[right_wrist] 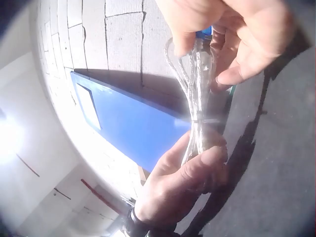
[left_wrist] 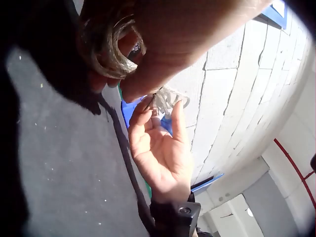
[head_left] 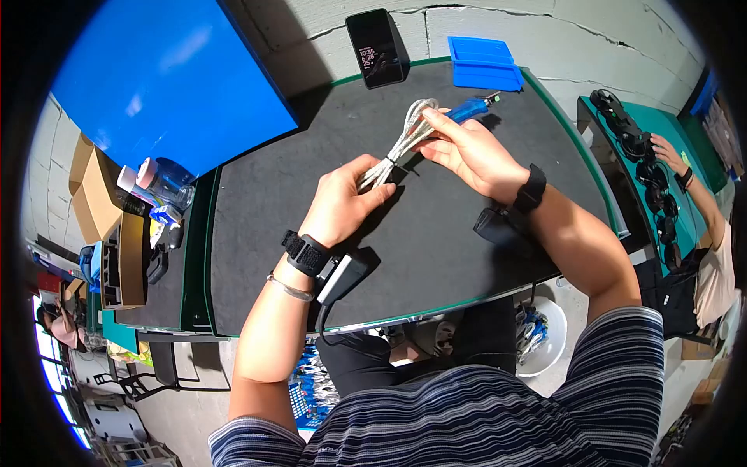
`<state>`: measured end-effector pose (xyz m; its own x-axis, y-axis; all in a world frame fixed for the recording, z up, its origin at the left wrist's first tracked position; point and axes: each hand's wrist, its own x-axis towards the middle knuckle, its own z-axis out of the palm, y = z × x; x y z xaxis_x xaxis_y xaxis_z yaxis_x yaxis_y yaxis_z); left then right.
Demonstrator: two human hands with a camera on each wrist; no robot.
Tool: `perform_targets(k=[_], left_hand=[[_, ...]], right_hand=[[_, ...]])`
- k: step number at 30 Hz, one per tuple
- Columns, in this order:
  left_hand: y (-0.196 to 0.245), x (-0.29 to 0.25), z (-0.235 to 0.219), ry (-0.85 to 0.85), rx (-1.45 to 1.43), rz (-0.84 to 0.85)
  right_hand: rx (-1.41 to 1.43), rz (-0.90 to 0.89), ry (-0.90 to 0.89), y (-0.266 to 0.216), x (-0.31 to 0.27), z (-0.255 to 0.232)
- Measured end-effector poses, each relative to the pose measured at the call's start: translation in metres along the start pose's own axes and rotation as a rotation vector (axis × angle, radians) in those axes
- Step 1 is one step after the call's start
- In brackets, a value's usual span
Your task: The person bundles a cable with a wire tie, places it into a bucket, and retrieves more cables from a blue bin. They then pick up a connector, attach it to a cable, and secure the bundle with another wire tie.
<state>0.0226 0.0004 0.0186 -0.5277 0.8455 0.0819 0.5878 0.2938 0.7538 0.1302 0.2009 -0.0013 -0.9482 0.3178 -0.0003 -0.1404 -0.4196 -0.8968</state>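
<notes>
A coiled, silvery-white cable [head_left: 403,146] is held over the dark tabletop, bound near its middle by a thin black tie [right_wrist: 198,120]. My left hand [head_left: 341,201] grips one end of the coil, just below the tie. At the other end, my right hand [head_left: 476,152] pinches the loops between thumb and fingers. Past its fingertips sticks out the cable's blue plug [head_left: 469,110], with a metal tip pointing up and right. In the left wrist view the coil's looped end [left_wrist: 111,49] shows inside my left hand.
At the mat's far edge are a phone [head_left: 377,48] and an open blue plastic case [head_left: 484,64]. A large blue panel [head_left: 171,70] stands at the left, beside bottles [head_left: 165,183] and a cardboard box [head_left: 97,191]. Below are a white bucket [head_left: 554,338] and blue basket [head_left: 305,409] with cables.
</notes>
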Motion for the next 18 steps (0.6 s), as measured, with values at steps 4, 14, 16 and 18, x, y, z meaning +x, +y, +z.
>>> perform_targets(k=[4, 14, 16, 18], left_hand=[[-0.005, 0.003, 0.001, -0.144, -0.266, -0.002], [0.011, -0.009, -0.015, -0.583, -0.850, -0.065], [0.011, -0.009, -0.010, -0.598, -0.883, -0.074], [0.006, -0.006, 0.002, -0.495, -0.771, -0.108]], right_hand=[[-0.012, -0.047, 0.012, -0.004, -0.003, 0.005], [0.025, -0.072, -0.142, -0.013, -0.006, 0.007], [0.046, -0.062, -0.140, -0.013, -0.006, 0.006], [-0.021, -0.050, -0.102, -0.008, -0.004, 0.000]])
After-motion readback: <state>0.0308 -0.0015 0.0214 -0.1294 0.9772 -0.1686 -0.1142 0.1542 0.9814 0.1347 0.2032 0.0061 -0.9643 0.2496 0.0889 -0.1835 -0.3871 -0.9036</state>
